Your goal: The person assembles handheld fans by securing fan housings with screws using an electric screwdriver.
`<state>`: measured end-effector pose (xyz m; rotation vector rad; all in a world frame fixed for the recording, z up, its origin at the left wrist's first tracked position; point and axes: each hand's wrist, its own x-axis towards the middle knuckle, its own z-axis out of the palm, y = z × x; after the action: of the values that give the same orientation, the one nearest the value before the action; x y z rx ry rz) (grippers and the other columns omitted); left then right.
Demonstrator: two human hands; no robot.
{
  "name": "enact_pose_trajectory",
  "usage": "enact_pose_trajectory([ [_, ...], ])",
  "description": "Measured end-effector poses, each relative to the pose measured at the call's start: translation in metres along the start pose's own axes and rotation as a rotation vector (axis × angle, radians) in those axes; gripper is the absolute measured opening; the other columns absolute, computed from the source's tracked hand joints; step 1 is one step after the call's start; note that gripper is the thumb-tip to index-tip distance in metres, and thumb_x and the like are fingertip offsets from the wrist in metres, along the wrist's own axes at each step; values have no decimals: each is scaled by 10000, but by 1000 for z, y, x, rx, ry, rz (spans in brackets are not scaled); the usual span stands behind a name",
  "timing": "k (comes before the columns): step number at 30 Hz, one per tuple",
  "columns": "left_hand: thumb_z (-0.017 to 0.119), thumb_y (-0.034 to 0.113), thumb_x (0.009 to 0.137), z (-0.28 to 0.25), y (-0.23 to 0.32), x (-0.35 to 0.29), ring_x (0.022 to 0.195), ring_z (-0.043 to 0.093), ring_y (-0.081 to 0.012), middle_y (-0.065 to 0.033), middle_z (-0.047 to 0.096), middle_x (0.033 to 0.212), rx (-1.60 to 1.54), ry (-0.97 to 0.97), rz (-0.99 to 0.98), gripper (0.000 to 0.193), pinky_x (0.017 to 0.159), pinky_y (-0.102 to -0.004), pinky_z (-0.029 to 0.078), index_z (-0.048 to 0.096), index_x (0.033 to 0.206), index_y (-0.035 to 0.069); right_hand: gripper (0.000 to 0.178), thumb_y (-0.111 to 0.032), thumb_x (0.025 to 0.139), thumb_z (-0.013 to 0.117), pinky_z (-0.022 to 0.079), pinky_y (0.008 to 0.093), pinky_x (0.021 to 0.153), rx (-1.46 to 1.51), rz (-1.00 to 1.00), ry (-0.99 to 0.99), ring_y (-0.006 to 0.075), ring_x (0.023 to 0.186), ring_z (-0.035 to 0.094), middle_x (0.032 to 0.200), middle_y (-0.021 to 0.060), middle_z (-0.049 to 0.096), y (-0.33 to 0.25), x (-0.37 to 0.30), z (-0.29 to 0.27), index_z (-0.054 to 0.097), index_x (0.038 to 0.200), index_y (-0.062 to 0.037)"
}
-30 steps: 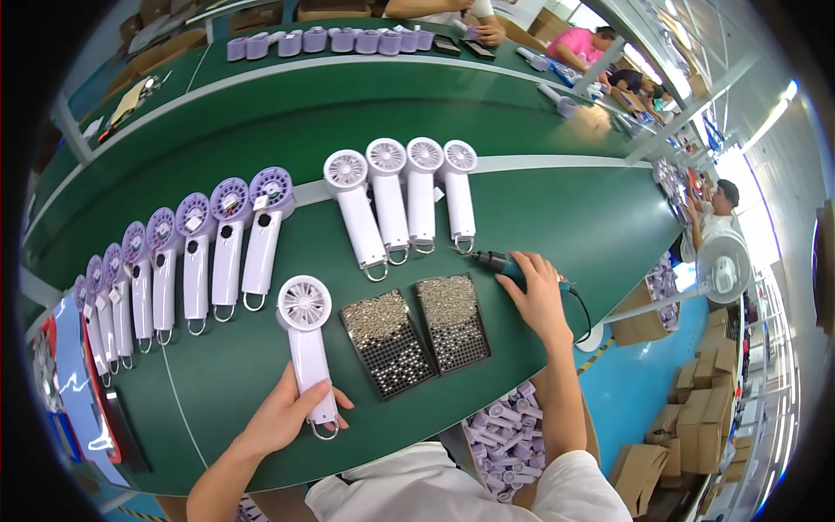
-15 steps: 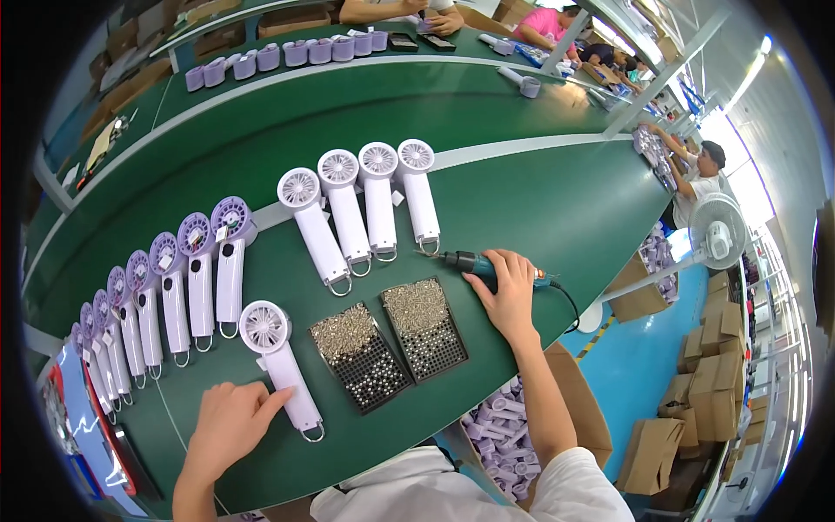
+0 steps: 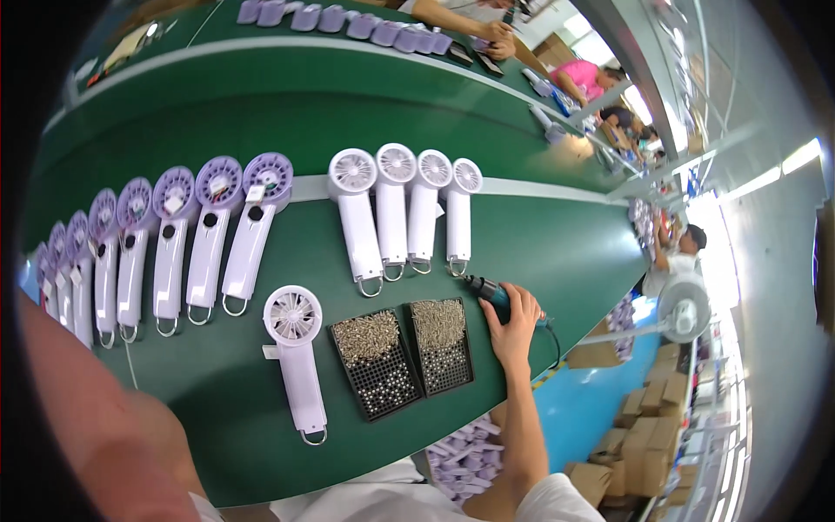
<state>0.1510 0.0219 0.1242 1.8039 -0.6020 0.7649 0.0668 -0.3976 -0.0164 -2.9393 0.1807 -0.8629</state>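
My right hand (image 3: 513, 322) is closed around a teal and black electric screwdriver (image 3: 492, 294), low over the table. Its tip points left, close to the metal loop of the rightmost white fan (image 3: 458, 222) in the back group. My left arm (image 3: 130, 435) is raised, blurred and very close at the lower left; its hand runs out of the picture. Alone in front lies a white handheld fan (image 3: 301, 378), grille up, with a small white tab at its neck. Two black screw trays (image 3: 380, 391) (image 3: 444, 370) sit between it and my right hand, partly filled with screws.
Several lilac-backed fans with exposed wiring (image 3: 209, 230) line the left. Past a rail, another person's hands (image 3: 497, 39) work beside a row of lilac parts (image 3: 383, 30). Right of the table are a box of fan parts (image 3: 465, 457), cartons (image 3: 639, 435) and a standing fan (image 3: 683, 311).
My left hand has left the front fan, and that arm has come up close at the left. The view has shifted. My right hand keeps its grip on the screwdriver.
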Motion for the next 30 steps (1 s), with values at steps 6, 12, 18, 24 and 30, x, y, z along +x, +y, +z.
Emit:
enact_pose_trajectory([
  [6, 667, 92, 750, -15, -50, -14, 865, 512, -180, -122, 538, 977, -1, 131, -60, 347, 811, -301, 413, 543, 1037, -56, 413, -250, 768, 733, 319, 417, 954, -63, 77, -46, 304, 1016, 511, 1057, 109, 570, 1, -11, -2, 586, 1111, -72],
  [12, 669, 83, 750, -20, -73, -6, 874, 519, -187, -123, 545, 980, -49, 200, -24, 345, 816, -307, 418, 545, 1041, -53, 397, -268, 757, 740, 319, 422, 939, -83, 100, -34, 302, 1009, 526, 1048, 99, 579, 1, -17, -5, 604, 1083, -87],
  [18, 670, 75, 750, 3, -61, 4, 882, 526, -193, -125, 551, 984, -175, 168, 30, 343, 822, -314, 424, 548, 1045, -50, 403, -282, 759, 745, 352, 417, 921, -71, 87, 21, 305, 997, 531, 1043, 104, 584, 0, -11, 7, 605, 1073, -71],
  [24, 672, 66, 750, 21, -50, 13, 891, 533, -200, -126, 557, 987, -201, 183, 114, 342, 827, -320, 429, 551, 1049, -46, 413, -311, 761, 741, 371, 414, 884, -117, 68, 33, 310, 959, 534, 994, 111, 577, 19, 1, -1, 601, 1061, -64],
  [30, 673, 57, 751, -22, -96, 22, 899, 540, -206, -128, 564, 990, -97, 454, 138, 341, 833, -327, 435, 553, 1053, -43, 411, -276, 775, 724, 380, 430, 849, -155, 42, -1, 351, 946, 528, 977, 165, 575, 0, -9, 5, 578, 1073, -33],
])
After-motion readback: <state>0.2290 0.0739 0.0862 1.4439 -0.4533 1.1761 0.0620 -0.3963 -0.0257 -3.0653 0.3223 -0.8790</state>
